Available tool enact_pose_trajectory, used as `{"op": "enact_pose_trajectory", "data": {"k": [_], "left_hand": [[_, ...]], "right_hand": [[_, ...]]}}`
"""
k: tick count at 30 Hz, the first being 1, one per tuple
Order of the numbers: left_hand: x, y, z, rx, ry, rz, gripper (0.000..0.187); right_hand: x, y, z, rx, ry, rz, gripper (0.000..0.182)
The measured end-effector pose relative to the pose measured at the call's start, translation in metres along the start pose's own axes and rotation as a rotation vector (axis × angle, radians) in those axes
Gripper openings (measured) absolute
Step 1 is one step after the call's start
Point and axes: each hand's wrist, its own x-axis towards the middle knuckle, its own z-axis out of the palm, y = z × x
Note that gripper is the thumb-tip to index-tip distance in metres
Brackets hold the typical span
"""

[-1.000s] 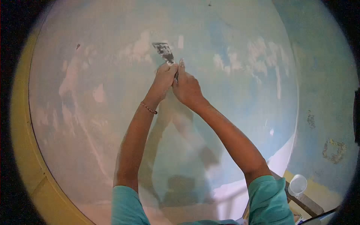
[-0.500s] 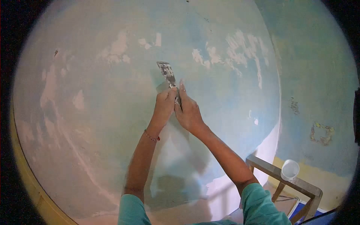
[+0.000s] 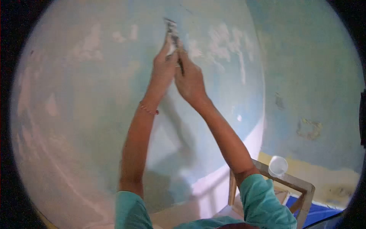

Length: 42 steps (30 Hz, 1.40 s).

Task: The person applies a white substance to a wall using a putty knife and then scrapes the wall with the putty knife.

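A putty knife [image 3: 172, 32] with a whitish-smeared, dark-patched metal blade points up in front of the painted wall [image 3: 110, 87]. My right hand [image 3: 190, 78] is closed round its dark handle, with the forefinger stretched up along it. Close beside it on the left, my left hand [image 3: 164, 68] has its fingers raised against the lower blade and its thumb near the neck. Motion blurs the fingertips of both hands. A braided bracelet [image 3: 148, 108] circles my left wrist.
Pale filler patches [image 3: 225, 42] mark the wall's upper part. At lower right, a white plastic cup [image 3: 278, 166] sits on a wooden frame's top bar [image 3: 297, 184]. Behind it, a side wall [image 3: 305, 91] meets the main wall at a corner. Something blue [image 3: 318, 215] lies below.
Both hands and the putty knife have moved higher up the wall. My left hand's fingers now reach up to the blade. The view has shifted, so the wall and cup appear further left.
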Motion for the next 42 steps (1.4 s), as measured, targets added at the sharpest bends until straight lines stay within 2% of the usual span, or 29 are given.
{"op": "enact_pose_trajectory", "data": {"k": [3, 4, 6, 7, 9, 11, 14, 16, 17, 18, 21, 25, 27, 28, 29, 30, 33, 36, 39, 41, 42], "left_hand": [[-0.029, 0.002, 0.003, -0.179, -0.028, -0.166, 0.048], [-0.040, -0.001, 0.006, -0.196, -0.020, -0.196, 0.049], [-0.058, -0.004, 0.010, -0.226, 0.005, -0.245, 0.052], [-0.070, -0.005, 0.016, -0.351, 0.017, -0.303, 0.055], [-0.096, -0.006, 0.026, -0.593, 0.053, -0.451, 0.061], [-0.129, -0.025, 0.037, -0.675, 0.023, -0.500, 0.068], [-0.150, -0.039, 0.040, -0.710, 0.015, -0.714, 0.078], [-0.172, -0.070, 0.047, -0.775, -0.047, -0.784, 0.066], [-0.177, -0.073, 0.048, -0.807, -0.113, -0.844, 0.037], [-0.186, -0.079, 0.049, -0.822, -0.174, -0.875, 0.020], [-0.222, -0.096, 0.047, -0.944, -0.305, -0.915, 0.021], [-0.281, -0.100, 0.008, -0.931, -0.283, -1.090, 0.025], [-0.315, -0.098, -0.008, -0.949, -0.310, -1.192, 0.027], [-0.333, -0.097, 0.039, -0.930, -0.357, -1.246, 0.027], [-0.354, -0.098, 0.042, -0.933, -0.388, -1.284, 0.027], [-0.371, -0.097, 0.038, -0.989, -0.401, -1.338, 0.027], [-0.407, -0.087, 0.034, -0.885, -0.407, -1.679, 0.024], [-0.458, -0.089, 0.048, -0.866, -0.469, -1.859, 0.022], [-0.524, -0.103, 0.104, -0.888, -0.427, -2.020, 0.020], [-0.555, -0.110, 0.161, -0.743, -0.417, -1.965, 0.031], [-0.486, -0.096, 0.022, -0.753, -0.402, -1.907, 0.038]], "right_hand": [[-0.022, 0.009, -0.006, 0.112, -0.052, -0.001, 0.050], [-0.030, 0.017, -0.002, 0.041, 0.017, -0.090, 0.049], [-0.049, 0.024, -0.005, 0.156, -0.108, 0.076, 0.047], [-0.061, 0.029, -0.007, 0.208, -0.171, 0.161, 0.047], [-0.085, 0.039, -0.008, 0.193, -0.238, 0.192, 0.045], [-0.121, 0.048, -0.017, 0.242, -0.319, 0.271, 0.044], [-0.145, 0.065, -0.016, 0.270, -0.325, 0.457, 0.044], [-0.160, 0.073, -0.017, 0.283, -0.301, 0.575, 0.043], [-0.169, 0.075, -0.017, 0.285, -0.290, 0.626, 0.043], [-0.179, 0.075, -0.018, 0.294, -0.284, 0.677, 0.043], [-0.209, 0.068, -0.024, 0.242, -0.361, 0.761, 0.039], [-0.262, 0.037, 0.024, 0.041, -0.287, 0.765, 0.037], [-0.300, 0.031, 0.025, 0.034, -0.262, 0.906, 0.038], [-0.319, 0.034, 0.015, 0.073, -0.234, 1.013, 0.038], [-0.339, 0.037, 0.005, 0.110, -0.200, 1.117, 0.038], [-0.356, 0.033, 0.013, 0.069, -0.165, 1.116, 0.038], [-0.400, 0.019, 0.023, -0.095, -0.110, 1.263, 0.036], [-0.459, 0.022, 0.027, -0.147, -0.043, 1.428, 0.036], [-0.523, 0.062, -0.004, -0.128, -0.018, 1.550, 0.037], [-0.570, 0.107, -0.036, -0.121, -0.042, 1.581, 0.037], [-0.494, 0.015, 0.063, -0.207, -0.059, 1.522, 0.039]]}}
